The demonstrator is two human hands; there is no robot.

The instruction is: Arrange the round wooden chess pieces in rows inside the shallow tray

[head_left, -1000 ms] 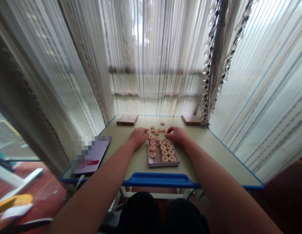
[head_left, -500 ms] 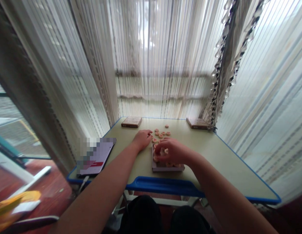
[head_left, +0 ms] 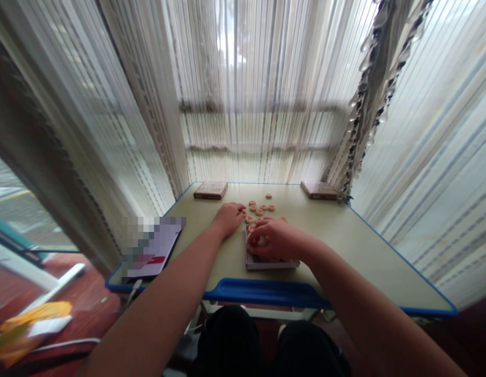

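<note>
Our right hand [head_left: 281,238] bends over the box [head_left: 272,265], our left hand [head_left: 228,217] rests by loose discs [head_left: 259,212]; we can't tell whether either grips, and a brushing knuckle could jostle boxed discs [head_left: 251,228]

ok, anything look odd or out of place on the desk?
Blocky pixelation covers the left part of the tablet-like device, likely image masking rather than damage. One xiangqi piece lies apart, beyond the loose cluster. No spill visible; the right hand hides much of the open box.
</note>
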